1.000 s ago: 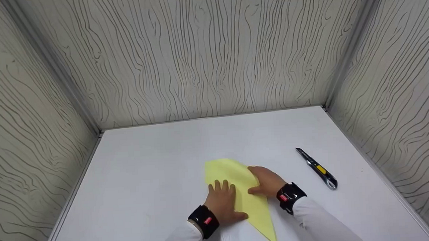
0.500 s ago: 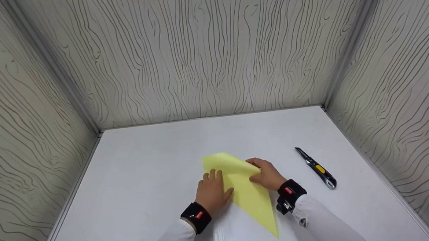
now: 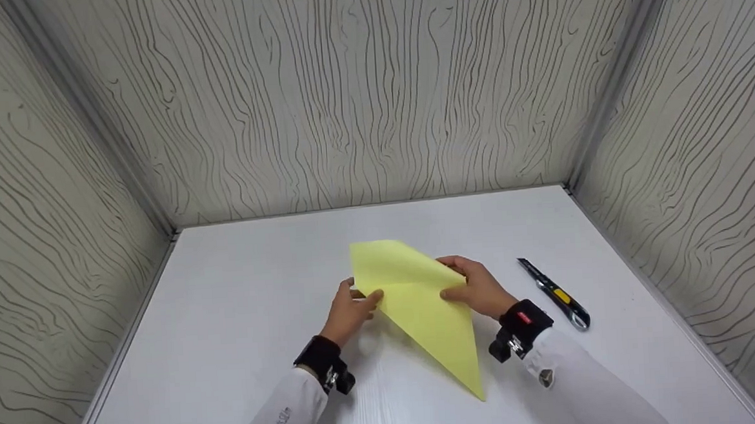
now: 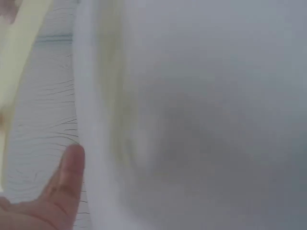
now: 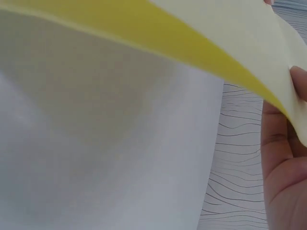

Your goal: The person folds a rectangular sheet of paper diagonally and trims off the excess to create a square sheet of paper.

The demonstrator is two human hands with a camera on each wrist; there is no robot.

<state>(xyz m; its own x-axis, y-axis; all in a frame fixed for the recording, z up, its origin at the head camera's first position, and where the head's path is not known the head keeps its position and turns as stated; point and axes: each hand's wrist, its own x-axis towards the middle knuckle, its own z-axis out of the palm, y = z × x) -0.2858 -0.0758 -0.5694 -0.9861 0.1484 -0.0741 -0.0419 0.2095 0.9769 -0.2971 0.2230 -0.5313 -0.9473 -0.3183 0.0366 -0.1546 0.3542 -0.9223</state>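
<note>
One sheet of yellow paper (image 3: 415,320), its narrow corner pointing toward the person, is held raised over the desk (image 3: 246,290); the left hand (image 3: 349,312), partly closed, pinches its left edge, thumb in front and a finger behind; the right hand (image 3: 483,292), likewise bent, grips its right edge, the thumb on the near face; a utility knife (image 3: 555,294), blade exposed, lies to the right, apart from the paper.

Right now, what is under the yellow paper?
In the right wrist view, fingers of the right hand and shadowed white tabletop show beneath the yellow paper. Whatever else it covers cannot be seen.
</note>
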